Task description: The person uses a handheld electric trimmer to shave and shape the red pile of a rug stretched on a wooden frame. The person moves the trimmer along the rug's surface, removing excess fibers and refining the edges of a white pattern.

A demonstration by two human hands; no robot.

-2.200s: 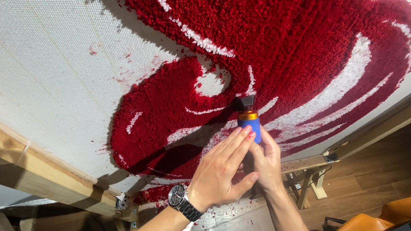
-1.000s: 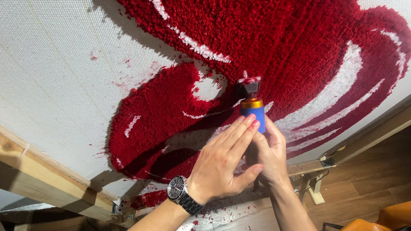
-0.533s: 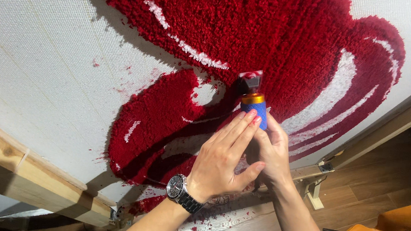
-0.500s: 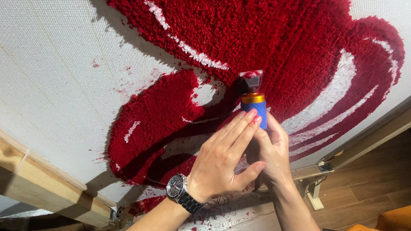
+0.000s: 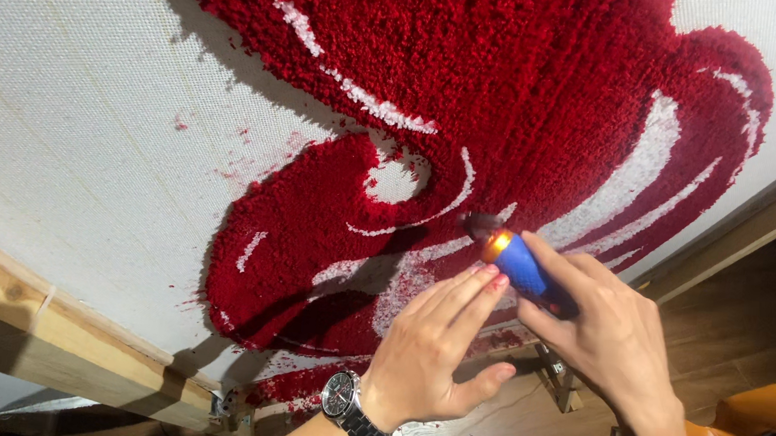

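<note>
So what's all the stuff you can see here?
Rug: one, red fluffy yarn with white streaks, on the cloth.
Cloth: one, white, stretched on the frame.
Frame: one, pale wood, along the lower edge.
Tool: one, blue grip with orange ring, tip against the rug.
Floor: brown wood, lower right.
Seat: one, orange, bottom right corner.
Watch: one, dark with metal band, left wrist.
Left hand: open, fingers by the tool.
Right hand: gripping the tool.
</note>
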